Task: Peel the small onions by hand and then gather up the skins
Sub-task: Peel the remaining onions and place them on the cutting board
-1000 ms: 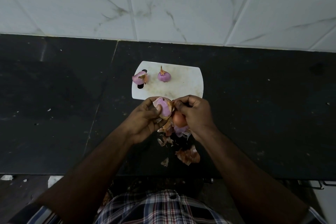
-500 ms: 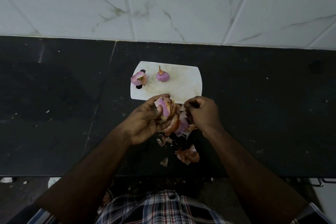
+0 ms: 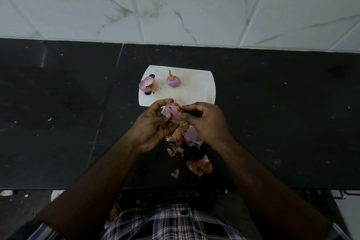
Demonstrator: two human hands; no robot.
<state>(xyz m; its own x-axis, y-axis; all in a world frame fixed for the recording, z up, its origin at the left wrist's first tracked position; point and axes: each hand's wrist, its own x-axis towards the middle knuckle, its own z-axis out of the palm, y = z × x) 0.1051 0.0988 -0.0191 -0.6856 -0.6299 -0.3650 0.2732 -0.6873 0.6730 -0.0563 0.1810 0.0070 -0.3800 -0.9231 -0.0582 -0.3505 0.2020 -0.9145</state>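
Note:
My left hand [image 3: 153, 125] grips a small purple onion [image 3: 172, 112] just in front of the white cutting board [image 3: 196, 91]. The fingertips of my right hand [image 3: 208, 122] pinch the papery skin at the onion's top. Loose skins [image 3: 185, 134] hang and lie below both hands, with a bigger brown piece [image 3: 200, 165] and a small scrap [image 3: 175, 173] nearer to me on the black counter. Two more onions lie on the board: one [image 3: 148, 85] at its left edge over the handle hole, one [image 3: 173, 81] with a dry stalk near the middle.
The black stone counter [image 3: 282, 122] stretches left and right, speckled with small crumbs. A white marble-tiled wall [image 3: 185, 6] rises behind it. The counter's front edge [image 3: 68, 188] runs just in front of my checked shirt [image 3: 175, 222].
My right hand has come back from the right and its fingers now pinch the skin at the onion's top. The left hand has turned the onion slightly upward.

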